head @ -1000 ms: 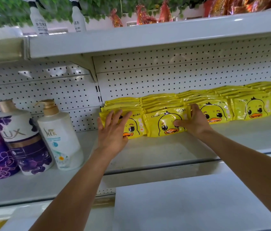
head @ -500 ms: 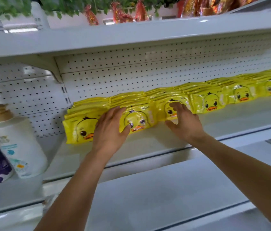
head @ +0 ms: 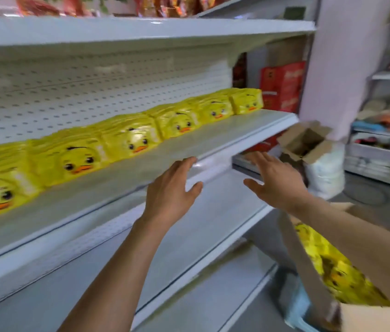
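Left hand [head: 172, 188] and right hand [head: 275, 180] hover spread and empty off the shelf's [head: 213, 149] front edge, duck packs [head: 126, 140] lined along the back, so next looks like a reach down into the carton [head: 304, 264] for more.

Free: I log a bare strip of shelf board [head: 189, 144] in front of the row of yellow duck packets [head: 126, 140], running to the right end.
Free: open air above the packets up to the upper shelf [head: 141, 32]; the pegboard back wall [head: 69, 92] closes it behind.
Free: the lower shelf [head: 165, 248], beneath my left hand [head: 170, 190] and right hand [head: 273, 180], both spread at the board's front edge.
Obstacle: the packet row fills the board's rear, packs touching.
Obstacle: a cardboard box [head: 304, 264] flap rises beside my right forearm.
Obstacle: an open carton [head: 306, 144] and white sack [head: 323, 173] stand past the shelf end.
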The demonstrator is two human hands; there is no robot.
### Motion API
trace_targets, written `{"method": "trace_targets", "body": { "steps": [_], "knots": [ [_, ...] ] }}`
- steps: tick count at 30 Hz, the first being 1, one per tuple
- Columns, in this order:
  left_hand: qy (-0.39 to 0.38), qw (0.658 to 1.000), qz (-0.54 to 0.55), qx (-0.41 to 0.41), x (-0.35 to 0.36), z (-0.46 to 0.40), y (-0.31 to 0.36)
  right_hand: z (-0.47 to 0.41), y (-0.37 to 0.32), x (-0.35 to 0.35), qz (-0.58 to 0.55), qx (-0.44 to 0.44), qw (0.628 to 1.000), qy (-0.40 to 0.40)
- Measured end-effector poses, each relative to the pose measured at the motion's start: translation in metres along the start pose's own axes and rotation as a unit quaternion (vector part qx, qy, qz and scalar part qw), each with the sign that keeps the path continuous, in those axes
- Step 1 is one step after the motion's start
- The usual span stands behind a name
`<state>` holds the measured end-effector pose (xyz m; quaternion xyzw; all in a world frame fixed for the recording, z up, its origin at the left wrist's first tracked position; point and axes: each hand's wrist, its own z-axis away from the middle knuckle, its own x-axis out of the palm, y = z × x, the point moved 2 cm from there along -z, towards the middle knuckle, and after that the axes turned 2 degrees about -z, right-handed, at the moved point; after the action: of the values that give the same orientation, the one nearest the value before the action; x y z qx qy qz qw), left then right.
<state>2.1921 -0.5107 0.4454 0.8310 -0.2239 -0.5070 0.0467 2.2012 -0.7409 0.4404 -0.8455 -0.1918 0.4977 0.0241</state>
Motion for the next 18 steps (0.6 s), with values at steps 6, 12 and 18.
{"method": "trace_targets", "body": {
  "steps": [6, 12, 18],
  "knots": [
    [-0.132, 0.989, 0.041, 0.047, 0.126, -0.021, 0.104, 0.062, 0.154, -0.025, 0.04, 0.133, 0.989, -0.058],
    [-0.271, 0.956, 0.079, 0.074, 0.242, -0.035, 0.184, 0.116, 0.284, -0.015, 0.042, 0.28, 0.951, -0.126],
    [-0.386, 0.911, 0.117, 0.083, 0.362, -0.069, 0.218, 0.147, 0.378, 0.041, 0.013, 0.375, 0.903, -0.207]
  ]
}}
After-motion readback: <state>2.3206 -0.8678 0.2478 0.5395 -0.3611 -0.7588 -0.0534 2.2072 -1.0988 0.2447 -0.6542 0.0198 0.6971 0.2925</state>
